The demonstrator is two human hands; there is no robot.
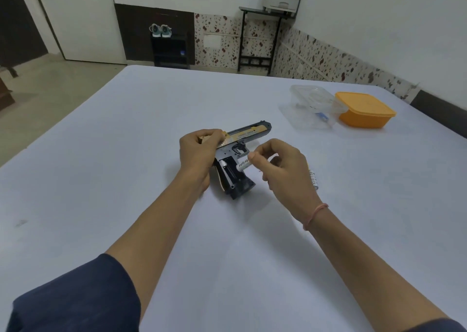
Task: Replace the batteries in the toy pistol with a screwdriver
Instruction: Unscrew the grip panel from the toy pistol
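Observation:
The black and gold toy pistol [242, 139] lies on its side on the white table [126, 180], its muzzle toward the far right. My left hand [199, 152] grips its rear end and pins it down. The battery compartment [228, 173] in the grip stands uncovered. My right hand [280, 169] pinches a white battery [243, 165] by one end; its other end sits at the compartment's edge. Another white battery [313, 178] lies on the table just right of my right hand. No screwdriver shows clearly.
A clear plastic container [312, 105] with small items inside and an orange lidded box [364, 109] stand at the far right of the table. Beyond the table's far edge are a shoe rack and a small dark stand against the wall.

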